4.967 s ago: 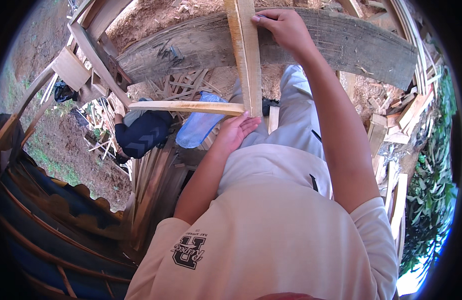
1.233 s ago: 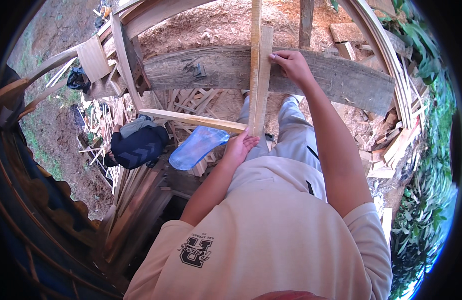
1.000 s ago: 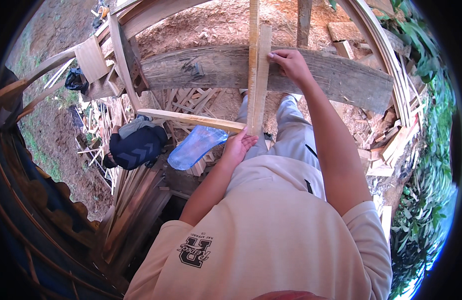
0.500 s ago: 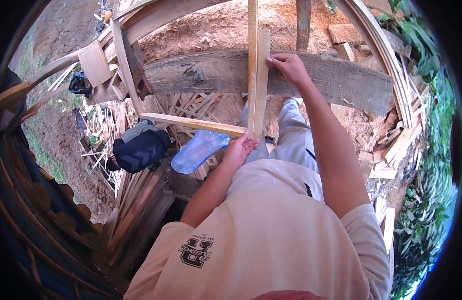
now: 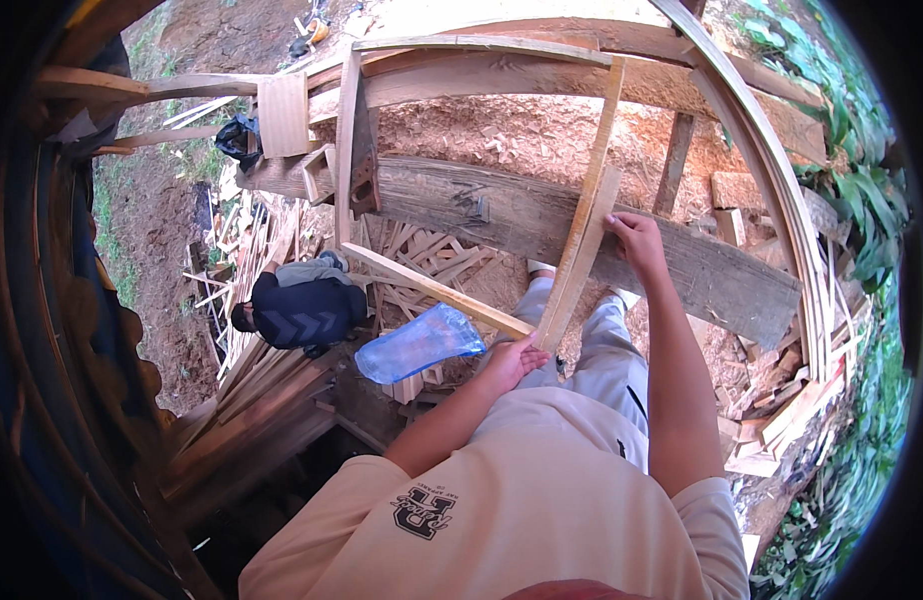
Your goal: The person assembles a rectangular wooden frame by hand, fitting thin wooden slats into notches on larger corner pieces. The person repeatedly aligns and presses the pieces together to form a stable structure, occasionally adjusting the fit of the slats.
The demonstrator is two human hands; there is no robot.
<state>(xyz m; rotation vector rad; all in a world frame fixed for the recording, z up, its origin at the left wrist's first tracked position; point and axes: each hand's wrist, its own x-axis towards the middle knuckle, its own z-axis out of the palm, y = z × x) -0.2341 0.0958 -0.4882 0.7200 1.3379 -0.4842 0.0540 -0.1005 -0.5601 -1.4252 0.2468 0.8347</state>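
Note:
A four-sided wooden frame [image 5: 592, 150] of narrow strips leans over a weathered grey plank [image 5: 542, 207]. My left hand [image 5: 517, 363] holds its near corner, thumb at the joint and fingers partly stretched beneath. A shorter wooden slat [image 5: 584, 258] lies along the inner right of my view, against the frame's right strip, with its lower end at that same corner. Between thumb and fingers, my right hand [image 5: 637, 242] pinches the slat's right edge near its upper end. Several small dark nails [image 5: 474, 207] lie on the plank.
A clear blue-tinted plastic bag [image 5: 422, 343] lies left of my left hand. Another person [image 5: 307, 305] crouches beyond it, beside heaped wood offcuts [image 5: 262, 235]. A brown, saw-like handle [image 5: 364, 187] stands by the frame's left strip. Long curved strips [image 5: 772, 140] and leafy plants [image 5: 872, 190] border the right.
My view has turned, so the frame and slat now slant up to the right, and more of the frame's far side shows. Both hands keep their holds.

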